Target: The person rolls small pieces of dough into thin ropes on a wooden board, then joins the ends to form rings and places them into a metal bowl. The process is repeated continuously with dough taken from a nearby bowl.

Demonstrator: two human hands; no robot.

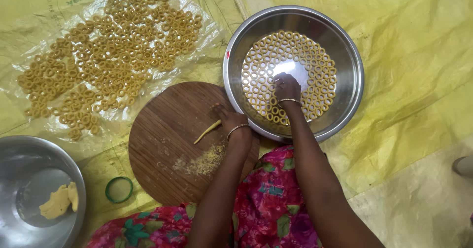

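I am seeing a clear plastic sheet (29, 115) lying at the upper left, carrying a wide scatter of dough rings (116, 46) packed close together. A yellow tarpaulin (419, 55) is covering the floor under everything. At the lower left a second steel bowl (29, 154) is sitting partly out of frame, holding a lump of yellow dough (58, 201). Just beside it a small green ring-shaped lid (118, 189) is lying flat. A floral pink garment (268, 198) is showing at the bottom edge.

Crinkled yellow plastic sheet (414, 55) covering the floor, lit evenly from above
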